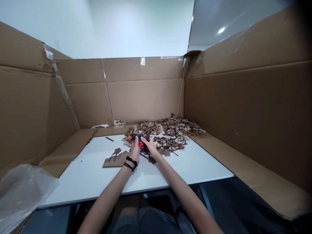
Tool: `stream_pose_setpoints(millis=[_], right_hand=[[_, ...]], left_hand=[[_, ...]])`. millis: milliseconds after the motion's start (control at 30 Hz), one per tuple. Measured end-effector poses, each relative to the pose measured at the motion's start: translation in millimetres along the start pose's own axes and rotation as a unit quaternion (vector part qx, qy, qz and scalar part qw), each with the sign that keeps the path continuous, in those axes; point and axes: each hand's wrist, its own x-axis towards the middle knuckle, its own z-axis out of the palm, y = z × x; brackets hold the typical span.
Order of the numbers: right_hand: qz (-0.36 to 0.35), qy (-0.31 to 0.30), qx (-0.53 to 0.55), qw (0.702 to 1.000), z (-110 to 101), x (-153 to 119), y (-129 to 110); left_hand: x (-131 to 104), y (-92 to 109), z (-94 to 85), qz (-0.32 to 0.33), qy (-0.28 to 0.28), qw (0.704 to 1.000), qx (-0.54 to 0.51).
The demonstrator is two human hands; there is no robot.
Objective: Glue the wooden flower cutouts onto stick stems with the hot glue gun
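Note:
A black hot glue gun (140, 136) with an orange tip and a red trigger is held above the white board, its nozzle turned to the left. From its rear a long pale glue stick (162, 136) sticks out to the right. My right hand (150, 146) grips the gun at its handle and rear. Fingers of my left hand (135, 149) close on the front of its body. Below my left wrist lies a piece of brown cardboard (112, 162), with a dark flower cut-out (117, 151) on a stem at it; my left hand partly covers the cardboard.
A big heap of brown and tan flower cut-outs (175, 130) covers the back right of the white board (85, 177). Tall cardboard walls (146, 97) enclose three sides. A clear plastic bag (24, 191) hangs at the front left. One dark strip (109, 139) lies at the back left.

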Motion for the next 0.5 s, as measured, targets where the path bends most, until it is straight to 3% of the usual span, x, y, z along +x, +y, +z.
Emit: stream_pose_setpoints(millis=[333,400,500], right_hand=[[0.005,0.017,0.019,1.0,0.1,1.9,2.2],[-0.012,0.046,0.034,0.998,-1.2,5.3,-2.3],[-0.049,0.132,0.086,0.986,-9.8,13.4,-17.2]], left_hand=[[1.0,-2.3,0.4,0.023,-0.018,0.999,0.036],[-0.2,7.6,5.2,0.023,-0.016,0.996,0.081],[-0.6,41.2,0.9,0.051,0.009,0.974,0.221]])
